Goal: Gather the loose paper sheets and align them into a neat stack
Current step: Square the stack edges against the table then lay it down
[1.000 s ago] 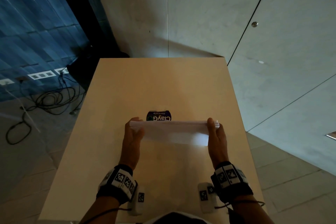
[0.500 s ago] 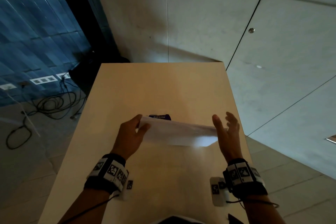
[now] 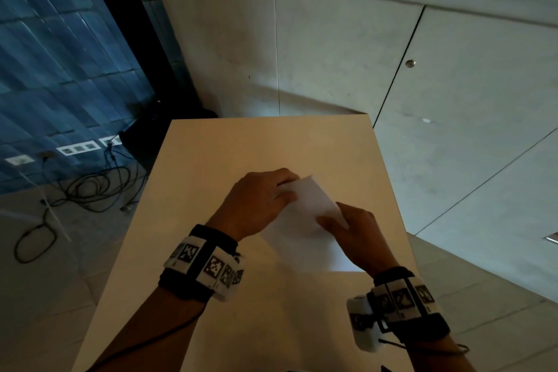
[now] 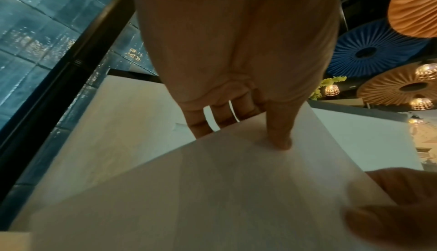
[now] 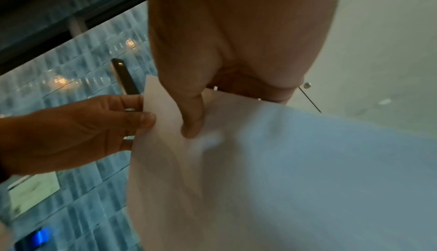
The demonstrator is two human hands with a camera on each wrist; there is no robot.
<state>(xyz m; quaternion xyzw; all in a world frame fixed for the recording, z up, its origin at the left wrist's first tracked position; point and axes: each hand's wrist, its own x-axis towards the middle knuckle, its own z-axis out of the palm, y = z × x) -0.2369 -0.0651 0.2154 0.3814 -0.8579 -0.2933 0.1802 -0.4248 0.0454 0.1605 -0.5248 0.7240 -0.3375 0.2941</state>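
A stack of white paper sheets is held up over the light wooden table, turned at a slant. My left hand pinches its far left corner. In the left wrist view the thumb lies on top of the sheets and the fingers are underneath. My right hand pinches the near right edge. In the right wrist view its thumb presses the paper, with the left hand holding the edge beside it.
The table is narrow, with its right edge close to my right hand and a pale wall beyond. Dark cables lie on the floor to the left. Blue glass panels stand at the far left.
The sheets stood on edge between both hands. My right hand let go, then took hold again lower on the stack. The stack has turned to a slant and the hands are closer together.
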